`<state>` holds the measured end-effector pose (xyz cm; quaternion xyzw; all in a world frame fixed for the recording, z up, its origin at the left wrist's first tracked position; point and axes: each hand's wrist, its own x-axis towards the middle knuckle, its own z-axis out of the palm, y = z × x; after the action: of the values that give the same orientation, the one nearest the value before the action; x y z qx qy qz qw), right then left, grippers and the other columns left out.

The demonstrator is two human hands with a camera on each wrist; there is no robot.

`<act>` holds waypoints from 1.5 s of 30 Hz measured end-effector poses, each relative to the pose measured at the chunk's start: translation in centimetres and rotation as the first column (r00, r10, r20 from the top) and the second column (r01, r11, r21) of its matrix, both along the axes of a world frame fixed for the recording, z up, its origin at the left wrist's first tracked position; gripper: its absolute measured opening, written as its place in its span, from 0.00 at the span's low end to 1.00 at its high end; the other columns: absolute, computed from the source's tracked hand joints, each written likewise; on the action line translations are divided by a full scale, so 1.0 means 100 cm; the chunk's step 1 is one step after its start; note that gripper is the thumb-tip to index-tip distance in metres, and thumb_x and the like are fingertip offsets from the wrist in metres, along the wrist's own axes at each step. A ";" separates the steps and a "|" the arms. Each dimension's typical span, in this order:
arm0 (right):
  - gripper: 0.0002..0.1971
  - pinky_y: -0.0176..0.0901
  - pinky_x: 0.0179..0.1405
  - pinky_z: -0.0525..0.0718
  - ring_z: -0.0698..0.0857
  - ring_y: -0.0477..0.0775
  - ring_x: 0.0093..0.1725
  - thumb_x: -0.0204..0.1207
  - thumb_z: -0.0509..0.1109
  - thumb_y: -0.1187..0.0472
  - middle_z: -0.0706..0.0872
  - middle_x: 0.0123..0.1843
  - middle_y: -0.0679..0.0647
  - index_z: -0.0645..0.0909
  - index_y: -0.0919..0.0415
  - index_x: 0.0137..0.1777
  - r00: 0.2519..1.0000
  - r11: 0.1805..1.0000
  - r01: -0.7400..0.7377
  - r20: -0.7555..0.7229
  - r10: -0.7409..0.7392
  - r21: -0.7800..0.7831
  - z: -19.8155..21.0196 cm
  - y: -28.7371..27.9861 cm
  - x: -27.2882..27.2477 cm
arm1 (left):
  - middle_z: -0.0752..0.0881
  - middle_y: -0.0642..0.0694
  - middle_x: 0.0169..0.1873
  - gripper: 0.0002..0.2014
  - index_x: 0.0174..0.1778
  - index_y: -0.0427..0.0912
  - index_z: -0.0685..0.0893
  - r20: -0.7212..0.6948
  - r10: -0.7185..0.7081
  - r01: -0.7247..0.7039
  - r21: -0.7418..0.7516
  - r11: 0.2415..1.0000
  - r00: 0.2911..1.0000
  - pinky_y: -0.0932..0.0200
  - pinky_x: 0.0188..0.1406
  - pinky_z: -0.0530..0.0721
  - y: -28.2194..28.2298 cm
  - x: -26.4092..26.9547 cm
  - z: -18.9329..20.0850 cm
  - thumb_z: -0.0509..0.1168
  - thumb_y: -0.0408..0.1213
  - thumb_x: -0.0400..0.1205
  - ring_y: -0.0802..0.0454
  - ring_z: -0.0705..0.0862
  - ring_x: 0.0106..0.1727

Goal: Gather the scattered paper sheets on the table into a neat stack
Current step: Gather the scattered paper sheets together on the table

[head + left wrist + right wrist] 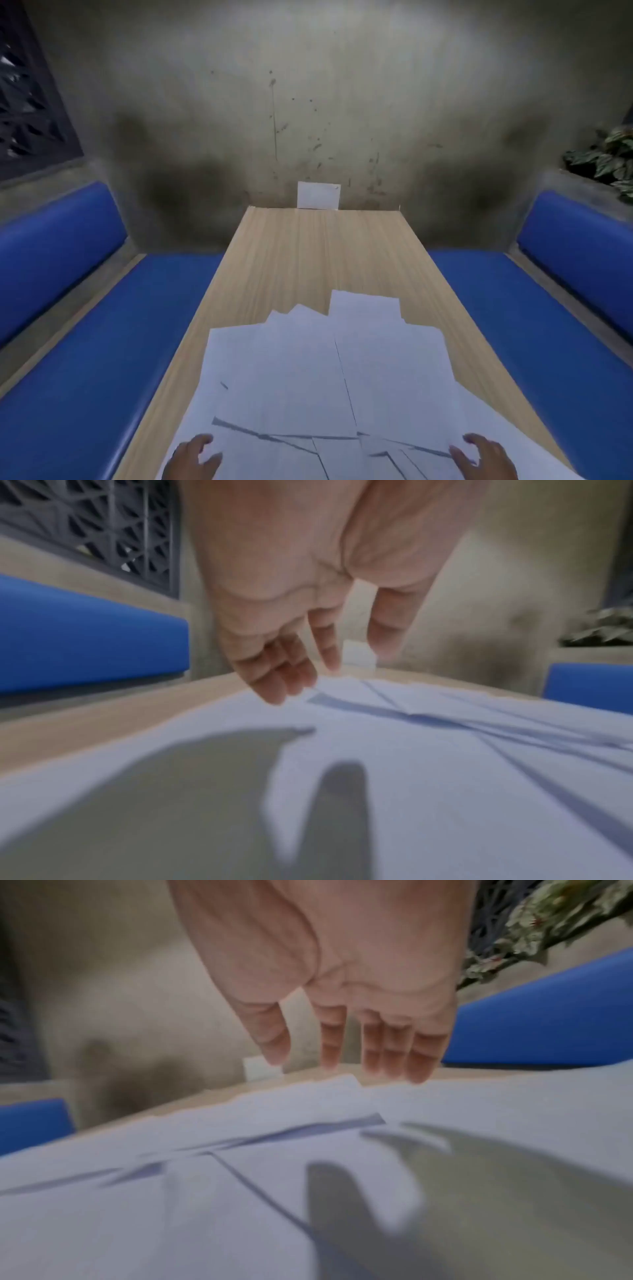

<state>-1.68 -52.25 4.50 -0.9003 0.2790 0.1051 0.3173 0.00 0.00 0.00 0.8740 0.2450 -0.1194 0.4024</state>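
Paper sheets [329, 373] fanned, overlapping, across near end of counter [308, 246]; left hand [193, 457] and right hand [484, 455] above outer edges, fingers [274, 680] loose, holding nothing; best swept inward together, low and even.

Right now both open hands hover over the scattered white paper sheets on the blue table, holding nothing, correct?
Only the colour is wrong: the table is light wood; the blue belongs to the padded benches beside it, as the head view shows. Left hand and right hand are indeed open over the scattered white paper sheets.
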 end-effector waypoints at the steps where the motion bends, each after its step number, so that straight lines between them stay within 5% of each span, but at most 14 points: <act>1: 0.35 0.53 0.74 0.70 0.77 0.62 0.69 0.64 0.77 0.45 0.74 0.74 0.65 0.75 0.60 0.69 0.999 0.998 0.049 0.024 -0.048 -0.026 0.002 0.020 0.010 | 0.78 0.36 0.59 0.23 0.58 0.43 0.79 0.047 0.013 -0.012 -0.012 1.000 0.999 0.51 0.66 0.78 -0.021 0.007 0.002 0.73 0.41 0.67 0.42 0.82 0.59; 5: 0.41 0.58 0.81 0.53 0.49 0.61 0.83 0.71 0.52 0.29 0.45 0.85 0.55 0.47 0.45 0.81 0.986 0.991 0.066 -0.142 -0.082 -0.114 0.012 0.034 0.020 | 0.68 0.42 0.76 0.36 0.78 0.55 0.59 -0.035 -0.129 0.133 0.177 0.975 0.991 0.52 0.77 0.65 -0.065 0.026 0.005 0.64 0.55 0.74 0.46 0.66 0.78; 8: 0.39 0.62 0.80 0.50 0.44 0.60 0.84 0.69 0.45 0.26 0.40 0.85 0.54 0.43 0.36 0.80 0.970 0.987 -0.083 -0.239 0.048 -0.139 -0.001 0.042 0.026 | 0.56 0.46 0.82 0.37 0.77 0.69 0.50 -0.150 -0.182 0.209 0.197 0.958 0.972 0.48 0.79 0.57 -0.078 0.041 -0.001 0.57 0.64 0.72 0.43 0.52 0.83; 14: 0.32 0.51 0.77 0.61 0.56 0.54 0.82 0.64 0.67 0.35 0.56 0.82 0.54 0.68 0.38 0.69 0.967 0.978 -0.163 -0.218 0.133 -0.129 0.003 0.050 0.022 | 0.58 0.33 0.78 0.41 0.79 0.51 0.56 -0.207 0.091 -0.068 0.115 0.991 0.974 0.43 0.77 0.65 -0.080 0.070 0.029 0.66 0.56 0.73 0.35 0.63 0.78; 18: 0.23 0.43 0.60 0.74 0.77 0.55 0.64 0.58 0.77 0.46 0.75 0.58 0.54 0.76 0.52 0.52 0.989 0.997 -0.074 -0.129 0.077 0.026 0.007 0.035 0.038 | 0.65 0.29 0.75 0.46 0.78 0.34 0.55 -0.158 0.290 -0.299 -0.034 0.954 0.944 0.42 0.71 0.70 -0.073 0.095 0.035 0.75 0.40 0.69 0.33 0.70 0.73; 21: 0.35 0.51 0.69 0.70 0.77 0.62 0.67 0.67 0.77 0.55 0.78 0.66 0.68 0.68 0.66 0.71 0.992 0.966 0.122 -0.065 -0.109 0.230 -0.002 0.024 0.056 | 0.69 0.31 0.73 0.38 0.75 0.31 0.61 -0.208 0.167 -0.176 -0.026 0.984 0.964 0.50 0.63 0.72 -0.078 0.103 0.038 0.71 0.37 0.73 0.36 0.73 0.71; 24: 0.35 0.45 0.72 0.70 0.76 0.59 0.70 0.71 0.73 0.58 0.73 0.75 0.64 0.63 0.66 0.76 0.987 0.958 0.101 -0.146 -0.063 0.267 -0.009 0.033 0.071 | 0.75 0.35 0.70 0.30 0.72 0.35 0.66 -0.270 -0.024 0.013 -0.043 0.999 0.962 0.54 0.64 0.74 -0.097 0.103 0.041 0.68 0.32 0.74 0.40 0.76 0.69; 29: 0.16 0.34 0.53 0.74 0.80 0.52 0.56 0.70 0.67 0.64 0.82 0.64 0.58 0.77 0.58 0.59 0.960 0.967 -0.133 -0.215 0.181 0.218 -0.015 0.073 0.077 | 0.76 0.39 0.71 0.26 0.72 0.40 0.69 -0.279 -0.328 0.334 -0.029 0.942 0.902 0.62 0.61 0.74 -0.149 0.091 0.025 0.62 0.35 0.77 0.44 0.76 0.71; 33: 0.05 0.40 0.54 0.80 0.82 0.55 0.51 0.63 0.67 0.62 0.81 0.62 0.62 0.76 0.51 0.34 0.979 0.983 -0.150 -0.124 0.163 0.104 -0.026 0.082 0.077 | 0.79 0.36 0.67 0.22 0.67 0.35 0.74 -0.269 -0.237 0.216 -0.104 0.971 0.934 0.58 0.63 0.78 -0.157 0.091 0.022 0.61 0.36 0.77 0.42 0.79 0.67; 36: 0.25 0.49 0.73 0.71 0.72 0.55 0.72 0.65 0.70 0.47 0.68 0.76 0.58 0.76 0.52 0.62 0.990 0.995 -0.098 -0.099 0.101 0.035 -0.022 0.080 0.071 | 0.77 0.28 0.68 0.22 0.68 0.26 0.72 -0.214 0.077 -0.108 -0.133 0.985 0.974 0.49 0.65 0.75 -0.144 0.107 0.023 0.57 0.34 0.79 0.35 0.78 0.66; 38: 0.44 0.56 0.78 0.58 0.51 0.55 0.83 0.65 0.63 0.33 0.49 0.85 0.52 0.55 0.50 0.80 0.967 0.979 -0.168 -0.212 0.141 -0.116 -0.021 0.084 0.064 | 0.76 0.29 0.69 0.26 0.70 0.26 0.69 -0.181 0.159 -0.197 -0.217 0.956 0.970 0.48 0.66 0.74 -0.146 0.107 0.028 0.61 0.39 0.80 0.34 0.77 0.68; 41: 0.47 0.61 0.81 0.52 0.41 0.56 0.84 0.67 0.53 0.27 0.38 0.85 0.50 0.42 0.46 0.82 0.947 0.947 -0.253 -0.252 0.200 -0.199 -0.021 0.099 0.056 | 0.82 0.33 0.59 0.30 0.68 0.28 0.71 -0.123 0.180 -0.213 -0.373 0.903 0.976 0.47 0.61 0.77 -0.164 0.096 0.034 0.72 0.37 0.73 0.35 0.81 0.60; 43: 0.44 0.61 0.80 0.54 0.44 0.55 0.84 0.68 0.52 0.28 0.40 0.86 0.50 0.45 0.46 0.82 0.932 0.935 -0.309 -0.255 0.260 -0.177 -0.021 0.107 0.053 | 0.85 0.38 0.45 0.29 0.64 0.28 0.72 -0.096 0.185 -0.208 -0.510 0.835 0.978 0.47 0.55 0.81 -0.173 0.087 0.033 0.74 0.26 0.69 0.37 0.82 0.50; 45: 0.42 0.58 0.78 0.58 0.51 0.55 0.83 0.69 0.53 0.30 0.49 0.85 0.51 0.53 0.48 0.81 0.931 0.938 -0.323 -0.222 0.290 -0.129 -0.020 0.113 0.052 | 0.86 0.34 0.49 0.31 0.64 0.26 0.74 -0.113 0.200 -0.229 -0.537 0.812 0.973 0.44 0.60 0.80 -0.178 0.085 0.023 0.75 0.23 0.65 0.35 0.83 0.54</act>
<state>3.50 -40.96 2.53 -0.9406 0.1727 0.2200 0.1924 8.54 -17.76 2.32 0.6861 0.3080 -0.1603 0.6393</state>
